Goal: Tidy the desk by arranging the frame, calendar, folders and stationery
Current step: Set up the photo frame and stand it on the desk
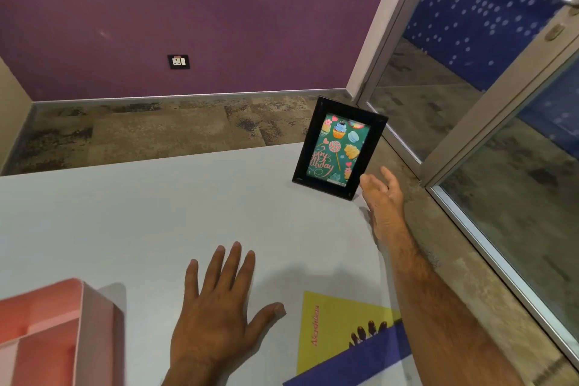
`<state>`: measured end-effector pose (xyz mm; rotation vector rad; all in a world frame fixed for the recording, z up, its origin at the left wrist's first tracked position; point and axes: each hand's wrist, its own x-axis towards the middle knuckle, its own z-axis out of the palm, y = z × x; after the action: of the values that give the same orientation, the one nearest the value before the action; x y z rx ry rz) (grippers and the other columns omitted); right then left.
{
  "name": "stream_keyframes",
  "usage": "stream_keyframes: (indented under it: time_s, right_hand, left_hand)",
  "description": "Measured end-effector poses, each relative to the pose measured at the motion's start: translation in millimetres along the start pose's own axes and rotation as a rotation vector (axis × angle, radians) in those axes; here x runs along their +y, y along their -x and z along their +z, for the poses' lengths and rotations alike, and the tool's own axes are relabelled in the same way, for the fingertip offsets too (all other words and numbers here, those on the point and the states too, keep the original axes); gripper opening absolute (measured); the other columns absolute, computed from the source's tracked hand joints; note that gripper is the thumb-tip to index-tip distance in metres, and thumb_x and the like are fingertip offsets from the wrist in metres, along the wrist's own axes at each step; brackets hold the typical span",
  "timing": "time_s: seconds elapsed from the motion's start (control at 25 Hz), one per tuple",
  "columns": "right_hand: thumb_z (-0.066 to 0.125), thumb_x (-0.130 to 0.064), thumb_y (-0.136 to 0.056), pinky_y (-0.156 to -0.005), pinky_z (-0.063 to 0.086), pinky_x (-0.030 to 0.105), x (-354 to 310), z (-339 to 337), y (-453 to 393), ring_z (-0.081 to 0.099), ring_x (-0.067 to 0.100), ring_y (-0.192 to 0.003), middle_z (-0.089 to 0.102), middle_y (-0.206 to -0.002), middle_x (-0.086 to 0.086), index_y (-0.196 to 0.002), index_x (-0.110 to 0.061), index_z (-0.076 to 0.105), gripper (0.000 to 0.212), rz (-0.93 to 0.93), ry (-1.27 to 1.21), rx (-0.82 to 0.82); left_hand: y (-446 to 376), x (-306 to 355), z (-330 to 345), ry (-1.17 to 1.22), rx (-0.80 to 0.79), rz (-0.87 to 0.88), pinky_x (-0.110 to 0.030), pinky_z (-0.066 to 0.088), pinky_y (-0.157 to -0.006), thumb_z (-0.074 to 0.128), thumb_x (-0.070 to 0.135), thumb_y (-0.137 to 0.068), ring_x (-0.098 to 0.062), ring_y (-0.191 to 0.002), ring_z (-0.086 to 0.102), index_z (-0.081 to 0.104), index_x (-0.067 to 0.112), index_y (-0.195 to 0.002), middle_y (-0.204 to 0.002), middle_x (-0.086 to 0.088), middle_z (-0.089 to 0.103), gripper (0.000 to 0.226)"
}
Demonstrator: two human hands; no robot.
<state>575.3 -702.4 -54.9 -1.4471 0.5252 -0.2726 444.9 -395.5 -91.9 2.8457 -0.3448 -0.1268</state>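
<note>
A black picture frame (340, 147) with a green birthday picture stands upright at the far right corner of the white desk (156, 213). My right hand (383, 200) is open just to the right of the frame's lower corner, fingers apart, holding nothing. My left hand (216, 307) lies flat and open on the desk, palm down, near the front middle. A yellow folder (329, 326) lies at the front right, partly under a blue folder (369, 357) and my right forearm.
A pink open organiser box (53, 332) sits at the front left corner. The desk's right edge runs close to a glass door and partition (470, 135). Beyond the far edge are patterned carpet and a purple wall with a socket (178, 62).
</note>
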Motion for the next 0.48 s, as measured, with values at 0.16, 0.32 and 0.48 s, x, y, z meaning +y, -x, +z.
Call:
stream_keyframes:
  time_s: [0.16,0.32,0.48]
  right_hand:
    - [0.066,-0.037,-0.088,-0.097,0.045,0.031,-6.9,-33.8,42.5,0.056,0.016,-0.12,0.054,-0.137,0.004,-0.144,-0.019,0.038,0.065,-0.004,-0.043,0.071]
    - [0.06,-0.033,-0.094,-0.104,0.043,0.034,-11.4,-70.5,89.3,0.057,0.016,-0.119,0.059,-0.133,0.004,-0.135,-0.015,0.051,0.045,0.025,0.048,0.164]
    - [0.065,-0.027,-0.091,-0.099,0.049,0.041,-6.6,-110.0,145.4,0.061,0.019,-0.106,0.065,-0.115,0.001,-0.123,-0.014,0.061,0.035,0.075,0.341,0.235]
  left_hand:
    - [-3.3,-5.2,-9.2,0.113,-0.115,0.002,-0.05,-0.014,-0.118,-0.004,0.094,-0.068,-0.008,-0.146,-0.02,0.006,0.036,-0.154,-0.162,0.011,-0.009,0.104]
    - [7.0,2.5,-19.5,0.357,-0.255,-0.128,-0.045,-0.017,-0.117,-0.02,0.098,-0.043,-0.004,-0.146,-0.019,0.006,0.035,-0.155,-0.162,0.015,-0.009,0.131]
    - [52.2,27.9,-19.3,0.55,-0.191,-0.192,-0.045,0.006,-0.12,0.006,0.097,-0.06,-0.016,-0.149,0.017,0.038,0.029,-0.147,-0.156,0.005,0.034,0.115]
